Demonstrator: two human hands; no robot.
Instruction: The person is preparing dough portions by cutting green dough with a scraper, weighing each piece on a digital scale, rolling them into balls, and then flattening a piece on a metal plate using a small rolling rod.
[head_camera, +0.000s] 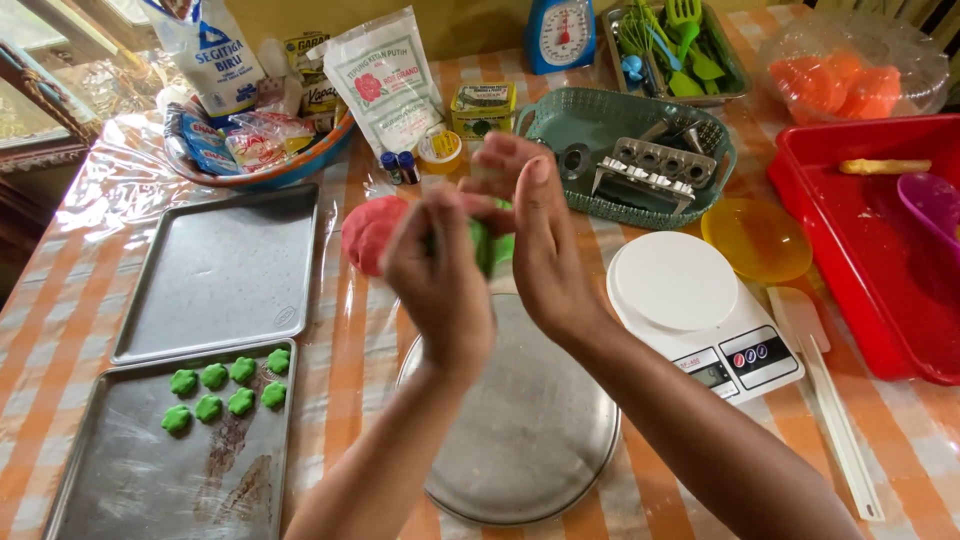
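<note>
Both hands pinch green dough above round metal tray.
Left hand (440, 275) and right hand (540, 240) clasp green dough (490, 245) between fingers, over round tray (530, 440); pink dough ball (370, 232) lies just behind.

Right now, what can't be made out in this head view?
- Green dough: mostly hidden between the left hand and right hand; shape unclear.
- Red dough: right part behind the left hand.
- Round tray: top covered by both wrists.
- Red tub: cut by the right edge.
</note>
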